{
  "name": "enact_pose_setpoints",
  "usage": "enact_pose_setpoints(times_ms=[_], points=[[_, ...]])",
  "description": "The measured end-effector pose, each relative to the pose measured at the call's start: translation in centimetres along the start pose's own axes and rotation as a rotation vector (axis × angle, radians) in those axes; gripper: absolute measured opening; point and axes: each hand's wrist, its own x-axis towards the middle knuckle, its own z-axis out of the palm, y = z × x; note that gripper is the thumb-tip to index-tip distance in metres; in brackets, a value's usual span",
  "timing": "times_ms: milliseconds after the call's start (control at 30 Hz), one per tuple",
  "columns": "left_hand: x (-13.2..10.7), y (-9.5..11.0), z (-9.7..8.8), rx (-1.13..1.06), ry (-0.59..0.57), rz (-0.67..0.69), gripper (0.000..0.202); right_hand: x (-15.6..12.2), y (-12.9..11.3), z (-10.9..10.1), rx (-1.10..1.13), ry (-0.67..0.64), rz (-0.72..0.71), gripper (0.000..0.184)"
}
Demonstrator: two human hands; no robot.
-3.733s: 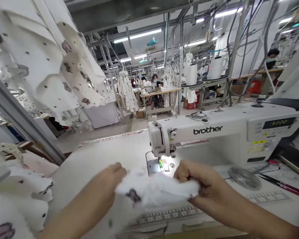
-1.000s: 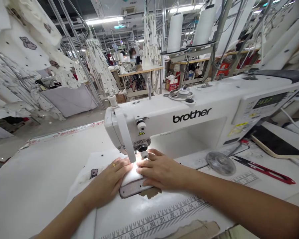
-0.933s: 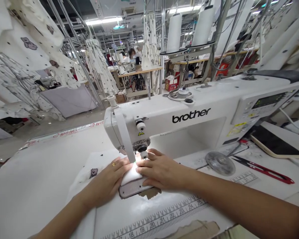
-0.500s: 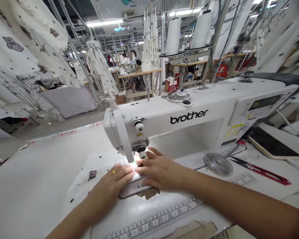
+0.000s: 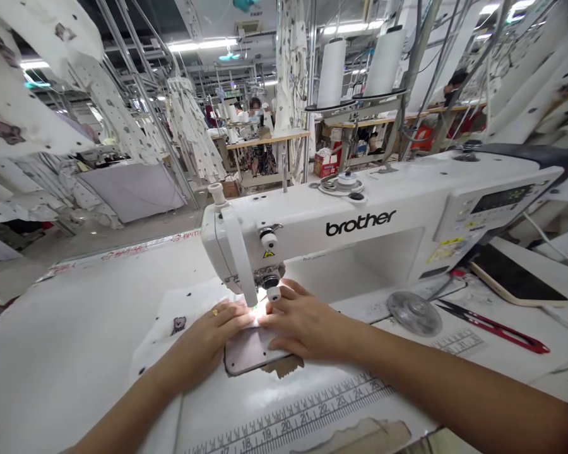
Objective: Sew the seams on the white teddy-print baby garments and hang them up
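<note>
White fabric (image 5: 189,304) beneath left hand (image 5: 207,340)

We get free tabletop (image 5: 66,334) left of the flat cloth (image 5: 163,343); a hand passes there. Machine head (image 5: 224,252) blocks upward exit above the fingertips of left hand (image 5: 213,334) and right hand (image 5: 307,323). We see a gap under machine arm (image 5: 303,217). Right side's cluttered: clear disc (image 5: 414,313), red-handled snips (image 5: 497,326), phone (image 5: 518,277). Near side, the printed ruler (image 5: 303,419) lies flat, passable.
</note>
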Motion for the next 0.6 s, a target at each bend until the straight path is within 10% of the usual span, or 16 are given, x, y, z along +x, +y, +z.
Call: enact_pose_setpoints(times_ms=[600], points=[[0.4, -1.2, 1.6, 0.093, -0.031, -0.231, 0.061, 0.0, 0.5, 0.8, 0.042, 0.012, 0.114, 0.043]])
